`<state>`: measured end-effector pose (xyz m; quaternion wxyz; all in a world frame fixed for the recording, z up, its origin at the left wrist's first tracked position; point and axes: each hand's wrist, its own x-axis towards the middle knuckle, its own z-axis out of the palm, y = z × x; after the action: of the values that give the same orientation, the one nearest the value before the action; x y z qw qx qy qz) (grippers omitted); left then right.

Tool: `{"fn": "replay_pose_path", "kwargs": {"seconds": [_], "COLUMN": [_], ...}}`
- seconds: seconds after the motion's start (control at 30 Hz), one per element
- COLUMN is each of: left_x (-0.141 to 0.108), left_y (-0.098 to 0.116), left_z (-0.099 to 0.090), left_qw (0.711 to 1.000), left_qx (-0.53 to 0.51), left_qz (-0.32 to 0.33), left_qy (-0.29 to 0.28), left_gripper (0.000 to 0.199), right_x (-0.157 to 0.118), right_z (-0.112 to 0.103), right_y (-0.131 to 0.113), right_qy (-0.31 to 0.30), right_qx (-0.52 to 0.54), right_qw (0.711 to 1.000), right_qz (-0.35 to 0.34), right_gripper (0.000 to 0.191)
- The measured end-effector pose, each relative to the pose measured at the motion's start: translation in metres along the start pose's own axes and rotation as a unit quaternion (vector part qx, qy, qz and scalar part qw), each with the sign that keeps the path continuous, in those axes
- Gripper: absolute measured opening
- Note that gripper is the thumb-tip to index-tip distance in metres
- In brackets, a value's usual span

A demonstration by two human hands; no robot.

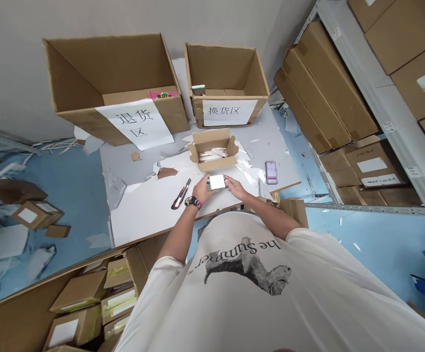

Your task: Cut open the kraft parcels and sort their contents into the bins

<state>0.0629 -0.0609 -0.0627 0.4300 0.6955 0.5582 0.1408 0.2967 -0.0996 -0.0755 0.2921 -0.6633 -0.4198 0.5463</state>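
Observation:
Between my two hands is a small white box (217, 182), held just above the front part of the table. My left hand (202, 189) is closed on its left side, where a bit of green shows. The fingers of my right hand (235, 187) grip its right side. Just beyond the hands stands a small open carton (214, 164) with white paper slips (212, 154) inside. A red and black box cutter (181, 194) lies to the left of my left hand. Right of my right hand, a phone (271, 172) rests on the table.
Two large open cartons with paper signs, a left one (120, 132) and a right one (230, 110), stand at the table's back. Torn paper scraps litter the white tabletop (139, 220). Shelves with brown boxes (322, 88) rise at right. More boxes (82, 293) sit below left.

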Motion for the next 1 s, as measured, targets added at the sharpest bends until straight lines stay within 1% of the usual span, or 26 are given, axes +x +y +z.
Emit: {"fn": "replay_pose_path", "kwargs": {"seconds": [0.1,0.23,0.3,0.37,0.47,0.57,0.67,0.73,0.8,0.9,1.0], "left_x": [0.004,0.007,0.006,0.005,0.001,-0.004,-0.007,-0.005,0.002,0.025,0.062], "left_y": [-0.004,-0.006,-0.006,-0.005,-0.001,0.009,0.027,0.044,0.065,0.104,0.144], "left_z": [0.000,0.002,0.001,0.001,-0.001,-0.007,-0.022,-0.037,-0.056,-0.088,-0.119], "left_qw": [1.000,0.998,0.998,0.998,0.998,0.997,0.997,0.996,0.994,0.992,0.985], "left_qx": [0.008,0.028,0.036,0.041,0.046,0.054,0.063,0.070,0.073,0.055,0.054], "left_qz": [-0.021,-0.048,-0.050,-0.045,-0.038,-0.030,0.000,0.033,0.065,0.113,0.162], "left_qy": [-0.020,-0.032,-0.029,-0.026,-0.035,-0.050,-0.054,-0.051,-0.046,-0.034,-0.001], "left_gripper": [0.086,0.088,0.085,0.082,0.077,0.076,0.073,0.071,0.073,0.082,0.086], "right_x": [0.008,0.017,0.021,0.022,0.018,0.005,-0.011,-0.020,-0.026,-0.024,-0.004], "right_z": [-0.002,0.001,0.001,0.001,-0.003,-0.010,-0.023,-0.037,-0.056,-0.087,-0.117], "right_y": [0.000,-0.005,-0.009,-0.012,-0.016,-0.024,-0.039,-0.055,-0.077,-0.116,-0.160], "right_qy": [-0.022,-0.035,-0.046,-0.070,-0.103,-0.098,-0.089,-0.077,-0.059,-0.023,0.013], "right_qx": [0.004,-0.039,-0.057,-0.072,-0.095,-0.109,-0.122,-0.134,-0.142,-0.141,-0.129], "right_qw": [1.000,0.996,0.993,0.989,0.983,0.980,0.977,0.975,0.970,0.961,0.950], "right_qz": [-0.013,-0.075,-0.094,-0.108,-0.120,-0.134,-0.149,-0.161,-0.186,-0.237,-0.285], "right_gripper": [0.054,0.069,0.072,0.077,0.082,0.074,0.072,0.078,0.083,0.092,0.094]}}
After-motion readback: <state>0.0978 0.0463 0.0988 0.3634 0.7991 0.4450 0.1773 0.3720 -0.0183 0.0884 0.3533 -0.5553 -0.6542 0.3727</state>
